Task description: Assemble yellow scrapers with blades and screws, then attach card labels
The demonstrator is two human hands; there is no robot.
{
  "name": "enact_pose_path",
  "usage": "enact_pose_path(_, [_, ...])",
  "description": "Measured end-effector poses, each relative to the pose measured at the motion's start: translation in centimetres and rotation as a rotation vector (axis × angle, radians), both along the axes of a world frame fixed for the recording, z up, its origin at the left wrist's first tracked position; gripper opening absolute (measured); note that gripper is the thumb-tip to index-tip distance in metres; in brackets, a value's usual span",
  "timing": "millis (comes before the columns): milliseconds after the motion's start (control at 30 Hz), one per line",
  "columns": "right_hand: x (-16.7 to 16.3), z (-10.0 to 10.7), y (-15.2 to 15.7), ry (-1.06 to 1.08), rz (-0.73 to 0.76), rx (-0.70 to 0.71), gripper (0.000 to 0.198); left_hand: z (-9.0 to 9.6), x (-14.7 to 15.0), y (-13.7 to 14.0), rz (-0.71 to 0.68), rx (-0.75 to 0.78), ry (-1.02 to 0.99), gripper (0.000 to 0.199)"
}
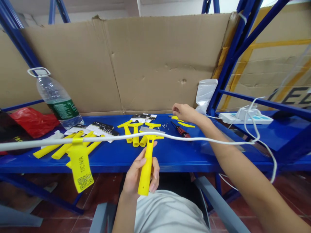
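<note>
My left hand (pixel 141 174) is wrapped round the handle of a yellow scraper (pixel 146 173), held upright in front of the shelf edge. A flat, pale blade (pixel 152 130) sits across its head, partly behind a white cable. At the back of the blue shelf my right hand (pixel 181 111) has its fingers curled down over small yellow pieces (pixel 175 117); what is in the fingertips is hidden. Just in front of it lie a loose yellow strip (pixel 186 124), a red-and-black screwdriver (pixel 181 130) and several tiny white screws (pixel 165 125).
Several yellow scrapers (pixel 136 137) lie mid-shelf; yellow handles (pixel 63 149) and black-and-white cards (pixel 103 128) lie left. A water bottle (pixel 59 100) stands behind them. A white cable (pixel 201 139) with a yellow tag (pixel 81 168) crosses in front. A power strip (pixel 245 118) is at right.
</note>
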State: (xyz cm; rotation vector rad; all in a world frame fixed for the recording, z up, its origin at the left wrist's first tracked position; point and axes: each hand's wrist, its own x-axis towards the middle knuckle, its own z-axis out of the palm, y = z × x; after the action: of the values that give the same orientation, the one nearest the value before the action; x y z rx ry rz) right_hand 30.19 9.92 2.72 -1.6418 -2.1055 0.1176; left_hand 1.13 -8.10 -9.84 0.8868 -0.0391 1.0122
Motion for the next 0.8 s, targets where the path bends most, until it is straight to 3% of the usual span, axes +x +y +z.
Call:
enact_pose_path(167, [3.7, -0.9, 1.7, -0.193, -0.117, -0.24, 0.029, 0.0, -0.1, 0.0, 0.005, 0.013, 0.031, 0.069])
enact_pose_path(400, [4.2, -1.6, 1.5, -0.223, -0.095, -0.458, 0.029, -0.3, 0.1, 0.1, -0.001, 0.029, -0.008, 0.07])
enact_pose_path(633, [3.8, -2.1, 2.5, -0.249, -0.121, -0.371, 0.026, 0.5, -0.5, -0.1, 0.009, 0.01, 0.097, 0.072])
enact_pose_path(800, [3.5, -1.8, 2.6, -0.199, -0.105, -0.202, 0.016, -0.1, -0.2, 0.2, -0.01, 0.036, 0.039, 0.071])
